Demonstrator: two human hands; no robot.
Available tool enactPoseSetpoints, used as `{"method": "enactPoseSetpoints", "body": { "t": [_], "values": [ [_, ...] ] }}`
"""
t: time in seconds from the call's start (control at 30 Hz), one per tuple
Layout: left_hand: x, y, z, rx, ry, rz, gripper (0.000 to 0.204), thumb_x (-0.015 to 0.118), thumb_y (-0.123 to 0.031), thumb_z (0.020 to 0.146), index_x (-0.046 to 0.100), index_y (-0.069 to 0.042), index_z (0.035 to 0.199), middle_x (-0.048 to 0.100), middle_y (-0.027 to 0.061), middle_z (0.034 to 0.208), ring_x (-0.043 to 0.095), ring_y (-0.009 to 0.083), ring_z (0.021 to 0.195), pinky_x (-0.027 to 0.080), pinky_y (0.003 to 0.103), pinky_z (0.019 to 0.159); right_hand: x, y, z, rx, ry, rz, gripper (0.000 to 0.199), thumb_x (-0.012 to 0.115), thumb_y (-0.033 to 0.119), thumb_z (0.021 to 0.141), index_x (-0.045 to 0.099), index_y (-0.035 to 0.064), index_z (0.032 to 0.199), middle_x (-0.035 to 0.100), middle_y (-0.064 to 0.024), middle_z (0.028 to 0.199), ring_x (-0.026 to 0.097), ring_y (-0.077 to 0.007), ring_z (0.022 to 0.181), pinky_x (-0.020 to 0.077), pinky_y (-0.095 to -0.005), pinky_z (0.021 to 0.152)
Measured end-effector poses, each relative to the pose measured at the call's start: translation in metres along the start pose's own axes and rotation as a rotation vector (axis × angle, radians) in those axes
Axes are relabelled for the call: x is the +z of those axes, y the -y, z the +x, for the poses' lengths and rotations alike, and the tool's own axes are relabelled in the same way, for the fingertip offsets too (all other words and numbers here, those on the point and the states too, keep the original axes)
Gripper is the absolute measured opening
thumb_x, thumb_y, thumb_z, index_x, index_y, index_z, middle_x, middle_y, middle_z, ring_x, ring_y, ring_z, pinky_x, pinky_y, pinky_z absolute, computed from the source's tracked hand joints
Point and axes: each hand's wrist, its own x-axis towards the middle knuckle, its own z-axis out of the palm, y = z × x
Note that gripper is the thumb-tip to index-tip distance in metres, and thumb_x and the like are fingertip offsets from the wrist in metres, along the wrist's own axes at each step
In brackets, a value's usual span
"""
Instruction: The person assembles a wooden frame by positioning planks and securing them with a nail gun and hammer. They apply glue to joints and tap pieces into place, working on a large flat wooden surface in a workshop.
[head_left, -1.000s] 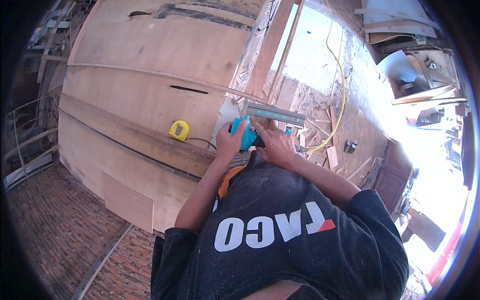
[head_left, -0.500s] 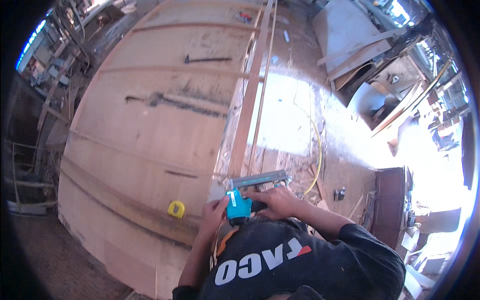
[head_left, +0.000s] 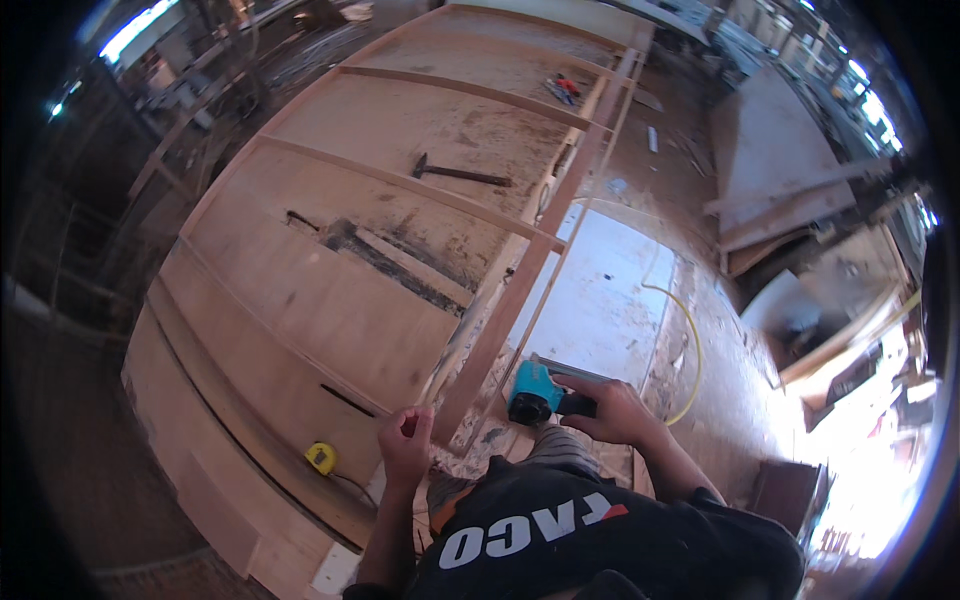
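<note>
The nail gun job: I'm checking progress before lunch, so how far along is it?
Done: cross battens already lie on the plywood panel. In hand: the right hand grips the teal nail gun by the long wooden strip; the left hand is at the strip's near end. Left: I cannot tell whether the strip is fastened along its length.

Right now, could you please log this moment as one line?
left hand: fingers pinched near wooden strip | right hand: gripping teal nail gun | yellow tape measure: on plywood panel
</note>
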Motion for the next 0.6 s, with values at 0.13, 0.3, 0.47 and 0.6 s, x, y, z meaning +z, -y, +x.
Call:
{"method": "enactPoseSetpoints", "body": {
  "t": [0.13, 0.3, 0.47, 0.6],
  "values": [
    [0.052, -0.003, 0.007, 0.014, -0.246, 0.15, 0.018, 0.077, -0.017, 0.099, 0.075, 0.0, 0.095, 0.069, -0.0001, 0.076, 0.062, 0.007, 0.069, 0.049, 0.026, 0.064, -0.061, -0.062, 0.031, -0.096, 0.017, -0.132, 0.071, 0.088, 0.028, 0.081, 0.064, 0.0198, 0.147, 0.079, -0.0165, 0.102, 0.077, -0.0366, 0.093, 0.0605, -0.0441, 0.087],
    [0.116, -0.014, 0.017, 0.025, -0.467, 0.131, 0.02, 0.08, -0.018, 0.096, 0.076, 0.0, 0.093, 0.071, 0.0029, 0.076, 0.063, 0.009, 0.068, 0.052, 0.029, 0.065, -0.153, -0.088, 0.078, -0.031, 0.139, -0.225, 0.068, 0.088, 0.029, 0.083, 0.065, 0.0203, 0.146, 0.08, -0.0153, 0.098, 0.078, -0.0361, 0.088, 0.0612, -0.0442, 0.084],
    [0.155, -0.032, 0.03, -0.024, -0.579, 0.049, 0.022, 0.081, -0.02, 0.095, 0.076, 0.001, 0.093, 0.073, 0.0062, 0.076, 0.067, 0.0113, 0.068, 0.055, 0.03, 0.065, -0.205, -0.108, 0.152, -0.106, 0.124, -0.189, 0.066, 0.087, 0.027, 0.084, 0.065, 0.0199, 0.146, 0.081, -0.0151, 0.103, 0.079, -0.0332, 0.092, 0.061, -0.0417, 0.085],
    [0.168, -0.015, 0.046, -0.028, -0.629, 0.136, 0.022, 0.081, -0.019, 0.094, 0.076, 0.002, 0.093, 0.073, 0.0083, 0.075, 0.068, 0.013, 0.067, 0.055, 0.031, 0.065, -0.219, -0.114, 0.202, -0.162, 0.088, -0.137, 0.064, 0.079, 0.026, 0.086, 0.064, 0.0183, 0.148, 0.081, -0.0135, 0.103, 0.079, -0.0324, 0.091, 0.0611, -0.0423, 0.086]
  ]
}}
